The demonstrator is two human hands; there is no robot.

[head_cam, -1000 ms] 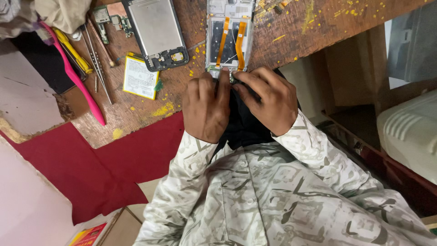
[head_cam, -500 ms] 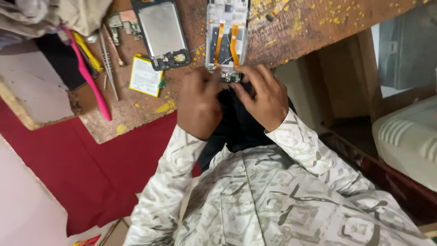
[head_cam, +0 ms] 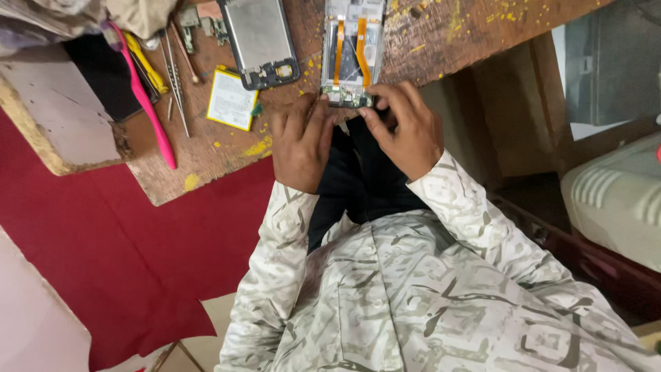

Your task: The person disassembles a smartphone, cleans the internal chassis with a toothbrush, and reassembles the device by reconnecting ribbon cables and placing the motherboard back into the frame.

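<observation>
Change since earlier frame: the view is shifted slightly; both hands are kept at the near end of the phone, and the bench items are seen a little lower in the frame.
Sleeves: patterned light fabric fills the lower centre and right.
Left hand (head_cam: 301, 141): laid knuckles-up at centre frame, fingers curled onto the bottom edge of the opened phone frame (head_cam: 352, 52); it is pressed there, not wrapped around it.
Right hand (head_cam: 405, 131): fingertips are pinched on the same bottom edge, at a small part too fine to be identified.
Phone frame: placed top centre on the wooden bench (head_cam: 206, 155), two orange flex strips exposed.
Further off: yellow battery (head_cam: 232, 101), back cover (head_cam: 260, 39), tweezers (head_cam: 176, 79), pink tool (head_cam: 141, 96) at upper left.
Risk: a flex strip may be torn or the small part lost off the bench edge, judged from pinching so close to the overhang.
</observation>
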